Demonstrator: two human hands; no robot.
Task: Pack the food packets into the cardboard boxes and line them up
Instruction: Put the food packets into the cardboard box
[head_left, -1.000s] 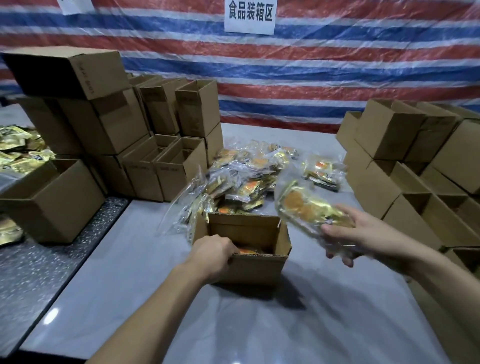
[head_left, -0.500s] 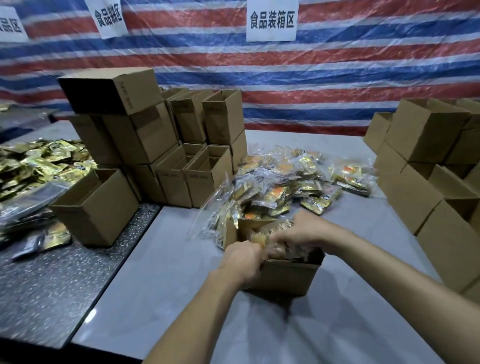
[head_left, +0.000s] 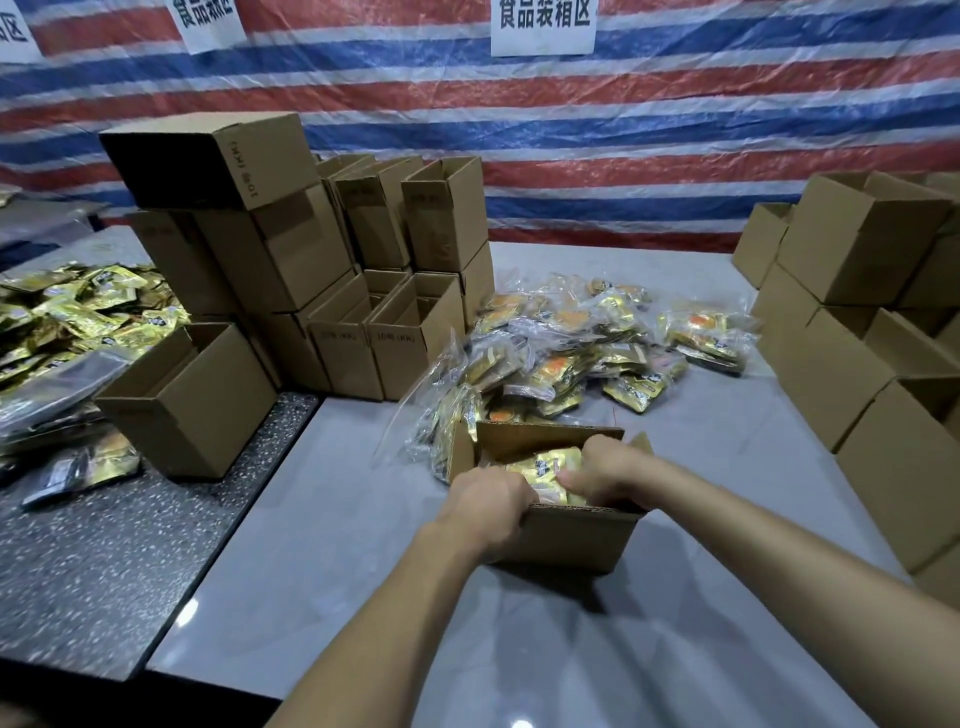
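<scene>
Head view.

- An open box (head_left: 561, 535) is seen on the pale table (head_left: 322, 545), near the middle and close to the person. Its flaps are turned up.
- The left hand (head_left: 485, 506) is closed over the box's near left rim, fingers curled around the cardboard edge; the fingertips are hidden inside.
- The right hand (head_left: 605, 470) is sunk into the box from the right. Its fingers are curled down onto a gold packet (head_left: 548, 465), which is held low inside the box, just under the rim. Whether the thumb is wrapped beneath cannot be told.
- A pile (head_left: 582, 343) of clear-bagged gold and orange packets is spread on the table just behind the box; the nearest bags touch its far left corner.
- A left stack (head_left: 291, 249) of boxes is noted behind and to the left, several of them open at the top, one lying on its side at the summit.
- A right stack (head_left: 857, 322) is ranged along the table's right edge, well apart from the hands.
- A dark speckled table (head_left: 104, 561) adjoins on the left. One open box (head_left: 192, 400) is set on it, beside a heap of gold packets (head_left: 67, 317).
- A red, white and blue striped tarp (head_left: 623, 130) is hung behind, with white signs (head_left: 543, 23) fixed along the top.
</scene>
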